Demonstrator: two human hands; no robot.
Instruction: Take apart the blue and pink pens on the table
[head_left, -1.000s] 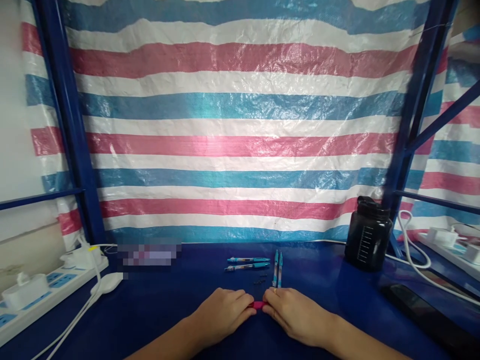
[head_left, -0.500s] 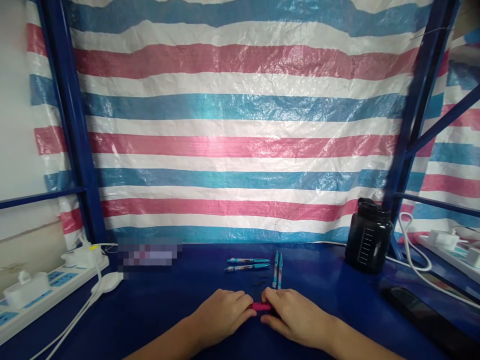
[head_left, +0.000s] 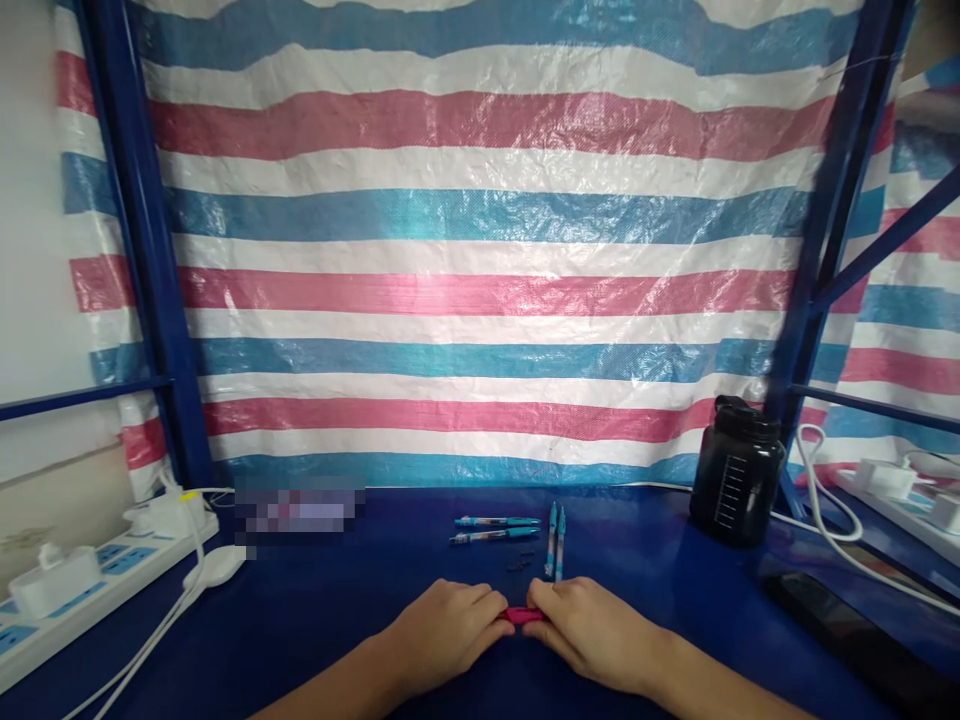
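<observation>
A small, slim pink object [head_left: 523,615] lies crosswise between my two hands, low in the middle of the head view. Both its ends are covered by fingers, so I cannot make out its kind. My left hand [head_left: 450,628] pinches the left end between thumb and fingers. The right end is in the closed fingers of my right hand [head_left: 596,628]. Just beyond the hands lie a few tiny dark pieces [head_left: 519,566]. Two blue pens [head_left: 496,535] lie sideways behind these pieces, and two more blue pens [head_left: 561,540] point away from me beside them.
A black bottle [head_left: 737,475] stands at the back right, with a black phone [head_left: 847,640] in front of it. At left is a white power strip [head_left: 112,570] with cables. Blue metal posts and a striped plastic sheet [head_left: 480,290] bound the blue table.
The right fingers have shifted slightly on the pink object, and the dark part that showed beside them is now hidden. The left hand and the pens stay put.
</observation>
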